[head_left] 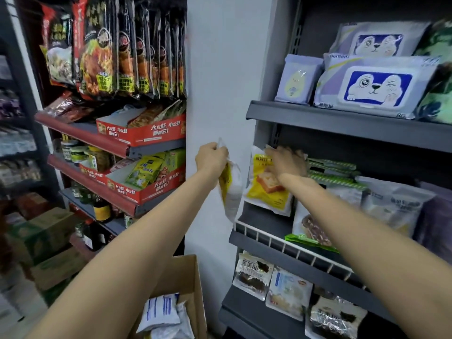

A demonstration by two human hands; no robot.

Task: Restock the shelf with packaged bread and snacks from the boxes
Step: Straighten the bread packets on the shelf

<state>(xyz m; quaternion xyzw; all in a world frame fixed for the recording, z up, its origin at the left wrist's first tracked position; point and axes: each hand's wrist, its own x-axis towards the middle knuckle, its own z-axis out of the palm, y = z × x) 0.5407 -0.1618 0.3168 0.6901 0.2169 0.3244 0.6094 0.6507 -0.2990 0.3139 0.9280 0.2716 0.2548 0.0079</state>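
My left hand (211,157) grips the top edge of a yellow-and-white bread packet (230,189), which hangs edge-on just left of the grey shelf (305,255). My right hand (287,162) rests on the top of a second yellow-and-white bread packet (265,189) standing upright at the left end of the middle shelf, behind its white wire rail (274,241); the fingers are curled over the packet's upper edge. An open cardboard box (193,289) with white-and-blue packets (161,311) sits low, below my left arm.
Other bread and snack bags fill the middle shelf (393,204) and the lower shelf (288,292). Wet-wipe packs (374,89) lie on the top shelf. To the left stands a red shelf unit (110,143) with seasoning packets, jars and bottles. Cartons (44,236) are stacked at lower left.
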